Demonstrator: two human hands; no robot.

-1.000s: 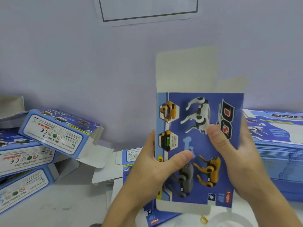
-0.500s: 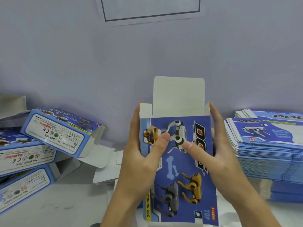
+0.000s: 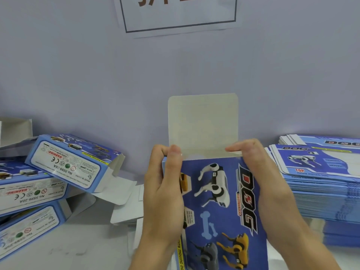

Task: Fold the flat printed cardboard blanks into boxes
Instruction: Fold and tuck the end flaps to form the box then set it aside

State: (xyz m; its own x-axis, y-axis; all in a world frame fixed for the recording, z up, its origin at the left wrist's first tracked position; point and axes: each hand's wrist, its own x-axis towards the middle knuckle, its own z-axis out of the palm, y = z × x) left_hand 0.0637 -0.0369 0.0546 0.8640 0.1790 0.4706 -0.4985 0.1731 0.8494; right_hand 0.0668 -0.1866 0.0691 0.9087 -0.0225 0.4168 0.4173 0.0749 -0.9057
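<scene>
— Cardboard everywhere on this table (image 3: 78,246); which one is being worked?

— The blue box (image 3: 220,201) in the middle, held upright in front of the wall (image 3: 78,75); robot dogs and the word DOG printed on its front; its top flap (image 3: 202,123) stands straight up, plain grey inside.

— And the hands?

— The left hand (image 3: 163,193) is wrapped round the box's left edge, thumb on the front near the top corner, fingers curled over behind; the right hand (image 3: 255,172) grasps the right edge, its thumb lying along the top rim by a small side flap.

— Anything inside it?

— I cannot see into it from here; the front panel hides the hollow.

— What about the rest?

— On the left, folded boxes (image 3: 64,166) lie heaped on their sides, white warning labels showing, end flaps hanging open; what they hold, I cannot tell; on the right, a tall stack of flat blanks (image 3: 321,182); behind the held box, a few loose blanks (image 3: 126,209) lie flat; a sheet of paper (image 3: 179,14) is stuck to the wall above.
</scene>
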